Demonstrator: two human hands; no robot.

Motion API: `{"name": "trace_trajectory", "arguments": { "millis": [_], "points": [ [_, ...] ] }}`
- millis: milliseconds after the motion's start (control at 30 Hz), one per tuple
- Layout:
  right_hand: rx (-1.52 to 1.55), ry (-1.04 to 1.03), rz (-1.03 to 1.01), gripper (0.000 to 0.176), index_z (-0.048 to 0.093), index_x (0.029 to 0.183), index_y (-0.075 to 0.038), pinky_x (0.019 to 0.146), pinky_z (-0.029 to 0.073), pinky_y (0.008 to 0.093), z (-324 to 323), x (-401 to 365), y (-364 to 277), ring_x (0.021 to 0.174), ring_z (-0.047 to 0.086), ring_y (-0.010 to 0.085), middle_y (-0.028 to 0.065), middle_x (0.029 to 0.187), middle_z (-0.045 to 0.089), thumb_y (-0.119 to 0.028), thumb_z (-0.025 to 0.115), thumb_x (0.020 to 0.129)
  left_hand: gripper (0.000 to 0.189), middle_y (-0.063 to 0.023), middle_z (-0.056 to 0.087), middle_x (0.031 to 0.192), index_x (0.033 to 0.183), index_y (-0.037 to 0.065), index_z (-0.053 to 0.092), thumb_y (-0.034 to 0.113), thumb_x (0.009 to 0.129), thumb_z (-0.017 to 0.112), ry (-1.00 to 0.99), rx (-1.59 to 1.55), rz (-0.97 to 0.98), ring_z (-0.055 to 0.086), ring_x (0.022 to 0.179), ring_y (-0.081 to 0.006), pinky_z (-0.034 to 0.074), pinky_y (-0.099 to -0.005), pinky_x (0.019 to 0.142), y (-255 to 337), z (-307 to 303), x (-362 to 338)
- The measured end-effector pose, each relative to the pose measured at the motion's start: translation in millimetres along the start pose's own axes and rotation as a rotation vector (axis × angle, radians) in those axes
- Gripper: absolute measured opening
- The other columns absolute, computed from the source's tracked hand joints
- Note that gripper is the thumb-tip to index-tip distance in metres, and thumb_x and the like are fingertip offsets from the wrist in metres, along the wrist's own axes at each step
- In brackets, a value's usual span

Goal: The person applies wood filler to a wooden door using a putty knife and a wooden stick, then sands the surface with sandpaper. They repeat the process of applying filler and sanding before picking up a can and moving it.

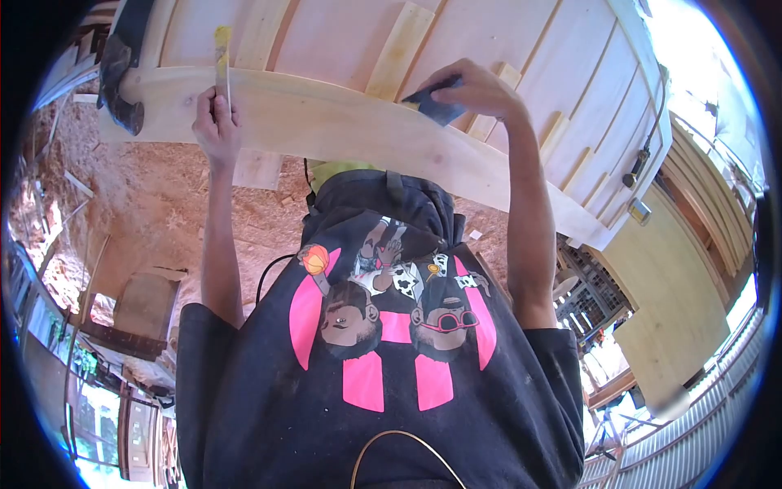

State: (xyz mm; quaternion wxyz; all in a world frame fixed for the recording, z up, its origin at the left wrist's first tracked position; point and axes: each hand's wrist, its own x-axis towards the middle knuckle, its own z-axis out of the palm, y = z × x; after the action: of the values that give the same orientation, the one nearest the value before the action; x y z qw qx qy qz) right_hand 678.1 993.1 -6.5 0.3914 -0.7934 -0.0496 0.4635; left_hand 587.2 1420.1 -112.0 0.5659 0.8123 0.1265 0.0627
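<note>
While the person is leaning over a pale curved plank (326, 122), both hands are working along its far edge. The left hand (216, 122) is closing in a fist around a thin yellow stick (221, 53), which is standing upright from the grip and crossing the left part of the plank; I cannot tell what kind of tool it is. The right hand (476, 90) is gripping a dark blue pad (436, 106) with bent fingers and pressing it against the plank's far edge, right of the middle. The two hands are sitting well apart, with a bare stretch of plank between them. The plank is running from the far left down toward the near right, and it is lying in front of a large wooden panel (326, 33) with raised pale slats, which is filling the far side of the scene. At the far left end of the plank a dark rounded object (122, 73) is resting against the wood; what it is cannot be made out. On the right edge of the panel a small metal fitting (639, 210) is showing. Beneath the plank, a floor covered in sawdust (147, 196) is spreading out to the left. A black cable (273, 273) is curving just beside the person's black printed shirt (391, 407), which is filling the near part of the view.
</note>
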Motion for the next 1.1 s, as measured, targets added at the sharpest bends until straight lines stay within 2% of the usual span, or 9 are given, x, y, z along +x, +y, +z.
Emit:
{"name": "trace_trajectory", "arguments": {
  "millis": [133, 200, 333, 400, 767, 867, 933, 1067, 1100],
  "points": [
    [0.104, 0.117, 0.065, 0.033, 0.078, 0.114, -0.003, 0.081, 0.058, 0.0309, -5, -11, 9, 0.087, 0.071, 0.0165, 0.0092, 0.104, 0.077, -0.017, 0.074, 0.084, 0.017, -0.0006, 0.055, 0.064, 0.108, 0.001, 0.062, 0.012, 0.108, 0.049, 0.004, 0.002, 0.007, 0.052, 0.054, -0.0079, 0.042, -0.026, 0.052, -1, 1, 2],
    [0.458, 0.172, 0.267, 0.033, 0.075, 0.114, 0.001, 0.078, 0.059, 0.0286, 4, -15, 20, 0.082, 0.071, 0.0153, 0.0093, 0.097, 0.075, -0.015, 0.075, 0.085, 0.017, -0.0007, 0.055, 0.063, 0.108, 0.001, 0.061, 0.012, 0.108, 0.049, -0.006, 0.001, 0.024, 0.052, 0.053, -0.0079, 0.042, -0.0259, 0.052, -2, 1, 2],
    [0.845, 0.138, 0.346, 0.022, 0.073, 0.105, 0.003, 0.071, 0.06, 0.0306, 46, -14, 40, 0.073, 0.072, 0.0191, 0.0108, 0.087, 0.073, -0.012, 0.072, 0.088, 0.018, -0.0015, 0.056, 0.065, 0.108, 0.001, 0.061, 0.013, 0.109, 0.048, -0.008, 0.022, 0.016, 0.052, 0.053, -0.0077, 0.041, -0.0253, 0.05, -6, -2, 1],
    [1.189, 0.278, 0.52, 0.015, 0.072, 0.098, 0.004, 0.067, 0.061, 0.0341, 74, -11, 48, 0.07, 0.071, 0.0211, 0.0111, 0.087, 0.072, -0.009, 0.069, 0.09, 0.018, -0.0017, 0.057, 0.066, 0.108, 0.001, 0.061, 0.013, 0.109, 0.048, -0.01, 0.024, 0.01, 0.052, 0.053, -0.0076, 0.041, -0.025, 0.049, -6, 0, 3],
    [1.446, 0.508, 0.56, 0.013, 0.069, 0.101, 0.006, 0.073, 0.061, 0.038, 110, -11, 18, 0.077, 0.071, 0.0257, 0.015, 0.092, 0.069, -0.004, 0.065, 0.093, 0.018, -0.0011, 0.057, 0.068, 0.111, 0.001, 0.059, 0.013, 0.11, 0.047, -0.001, -0.039, -0.054, 0.049, 0.052, -0.0061, 0.04, -0.0226, 0.048, -2, 2, 0],
    [1.48, 0.52, 0.535, 0.012, 0.068, 0.1, 0.004, 0.076, 0.061, 0.0361, 109, -9, 22, 0.078, 0.072, 0.0242, 0.0138, 0.094, 0.071, -0.006, 0.066, 0.093, 0.018, -0.0009, 0.057, 0.068, 0.111, 0.001, 0.059, 0.014, 0.11, 0.047, -0.013, -0.033, -0.037, 0.048, 0.053, -0.0057, 0.04, -0.0222, 0.048, 2, 2, 1],
    [1.791, 0.48, 0.358, 0.013, 0.068, 0.101, 0.001, 0.076, 0.06, 0.0352, 96, -9, 33, 0.08, 0.072, 0.022, 0.0116, 0.098, 0.072, -0.009, 0.066, 0.094, 0.018, -0.0009, 0.057, 0.069, 0.112, 0.001, 0.059, 0.013, 0.11, 0.047, -0.008, -0.02, -0.046, 0.049, 0.053, -0.0056, 0.04, -0.0224, 0.048, 1, 3, 2],
    [1.524, 0.569, -0.024, 0.019, 0.068, 0.109, -0.001, 0.078, 0.061, 0.0324, 53, -31, 3, 0.085, 0.072, 0.0193, 0.0091, 0.099, 0.072, -0.013, 0.069, 0.094, 0.018, -0.0013, 0.059, 0.071, 0.112, 0.002, 0.059, 0.015, 0.11, 0.048, -0.043, -0.059, -0.048, 0.05, 0.054, -0.0052, 0.041, -0.0223, 0.047, 5, 3, 3],
    [1.522, 0.564, -0.039, 0.019, 0.068, 0.109, -0.001, 0.078, 0.061, 0.0324, 50, -36, -9, 0.085, 0.072, 0.0193, 0.0091, 0.099, 0.072, -0.013, 0.069, 0.094, 0.018, -0.0013, 0.059, 0.071, 0.112, 0.002, 0.059, 0.015, 0.11, 0.048, -0.035, -0.059, -0.035, 0.05, 0.054, -0.0052, 0.041, -0.0223, 0.047, 10, 8, 5]
  ]
}}
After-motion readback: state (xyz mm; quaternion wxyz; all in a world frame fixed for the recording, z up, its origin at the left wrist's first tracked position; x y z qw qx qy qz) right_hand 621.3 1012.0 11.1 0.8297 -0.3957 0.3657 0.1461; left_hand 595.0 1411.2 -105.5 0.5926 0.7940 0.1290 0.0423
